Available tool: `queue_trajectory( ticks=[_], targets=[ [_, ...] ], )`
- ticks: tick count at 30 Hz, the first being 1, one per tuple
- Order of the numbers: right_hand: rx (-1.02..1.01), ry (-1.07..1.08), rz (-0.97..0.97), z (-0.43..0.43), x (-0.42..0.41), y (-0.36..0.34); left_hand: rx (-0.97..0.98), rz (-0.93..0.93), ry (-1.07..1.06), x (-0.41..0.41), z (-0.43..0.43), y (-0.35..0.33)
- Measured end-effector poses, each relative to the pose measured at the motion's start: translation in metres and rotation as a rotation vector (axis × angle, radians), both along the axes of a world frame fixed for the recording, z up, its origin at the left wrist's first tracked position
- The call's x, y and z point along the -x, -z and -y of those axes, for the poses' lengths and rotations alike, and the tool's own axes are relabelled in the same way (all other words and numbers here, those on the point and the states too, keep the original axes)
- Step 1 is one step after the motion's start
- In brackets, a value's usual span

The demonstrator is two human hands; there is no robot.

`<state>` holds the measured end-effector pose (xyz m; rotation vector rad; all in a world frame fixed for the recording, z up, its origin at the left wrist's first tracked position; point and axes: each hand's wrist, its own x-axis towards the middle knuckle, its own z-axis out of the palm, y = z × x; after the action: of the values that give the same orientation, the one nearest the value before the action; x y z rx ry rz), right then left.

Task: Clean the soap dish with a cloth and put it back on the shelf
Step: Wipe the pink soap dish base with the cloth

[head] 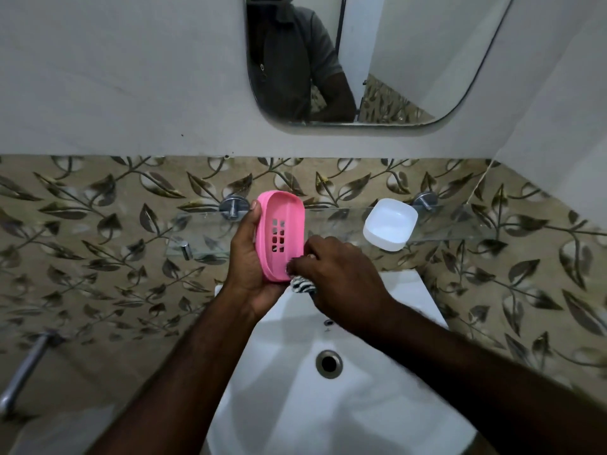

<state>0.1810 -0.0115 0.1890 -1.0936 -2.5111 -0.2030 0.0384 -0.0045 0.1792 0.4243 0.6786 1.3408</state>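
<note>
A pink oval soap dish with a grid of drain holes is held upright, its inside facing me, above the white basin. My left hand grips it from the left side and underneath. My right hand is closed on a black-and-white striped cloth, pressing it against the lower right rim of the dish. Most of the cloth is hidden under my fingers. Behind the dish runs a glass shelf fixed to the leaf-patterned tiles.
A white square container stands on the right part of the shelf. The white basin with its drain lies below my arms. A mirror hangs above, and a metal bar juts out at lower left.
</note>
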Motion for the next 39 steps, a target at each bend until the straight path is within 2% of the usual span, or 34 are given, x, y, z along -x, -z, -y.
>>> queue_trajectory(
  ticks=[3,4,6,7,9,11,15,17,20,23,26,28,32,34,36,37,39],
  targets=[
    [0.197,0.017,0.018,-0.009,-0.004,-0.004,0.076,0.034,0.054,0.000,-0.001,0.011],
    [0.340,0.016,-0.085,-0.010,-0.006,-0.010,0.088,0.041,0.081,0.000,0.000,0.014],
    [0.598,0.058,-0.497,-0.015,-0.006,-0.024,0.078,0.059,0.125,0.001,0.001,0.022],
    [0.604,0.090,-0.694,-0.019,-0.006,-0.030,0.066,0.073,0.136,0.001,0.002,0.023],
    [0.501,0.114,-0.866,-0.023,-0.005,-0.039,0.053,0.112,0.132,-0.002,0.003,0.023],
    [0.497,0.114,-0.813,-0.023,0.002,-0.036,0.019,0.135,0.126,-0.006,0.004,0.019],
    [0.412,0.184,-0.443,-0.006,0.013,-0.010,0.030,0.109,0.126,-0.012,0.008,0.018],
    [0.426,0.136,-0.396,0.009,0.013,-0.006,0.073,0.097,0.113,-0.009,0.010,0.021],
    [0.475,0.044,-0.468,0.022,0.011,-0.012,0.080,0.077,0.106,-0.006,0.010,0.022],
    [0.399,0.121,-0.642,0.010,0.012,-0.025,-0.026,0.034,0.081,-0.013,0.010,0.012],
    [0.202,0.233,-0.573,-0.008,0.013,-0.033,-0.073,0.029,0.069,-0.022,0.015,0.003],
    [0.158,0.287,-0.482,-0.010,0.010,-0.030,-0.079,0.016,0.065,-0.025,0.018,0.005],
    [0.331,0.264,-0.425,0.016,0.008,-0.014,-0.010,-0.013,0.033,-0.021,0.019,0.009],
    [0.482,0.223,-0.504,0.027,0.006,-0.014,0.017,-0.037,0.033,-0.017,0.020,0.007],
    [0.594,0.175,-0.703,0.026,0.007,-0.024,-0.022,-0.063,0.024,-0.017,0.019,0.001],
    [0.585,0.161,-0.786,0.022,0.009,-0.031,-0.048,-0.071,0.027,-0.019,0.018,-0.004],
    [0.424,0.151,-0.826,0.013,0.015,-0.040,-0.081,-0.045,0.035,-0.025,0.016,-0.014]
  ],
)
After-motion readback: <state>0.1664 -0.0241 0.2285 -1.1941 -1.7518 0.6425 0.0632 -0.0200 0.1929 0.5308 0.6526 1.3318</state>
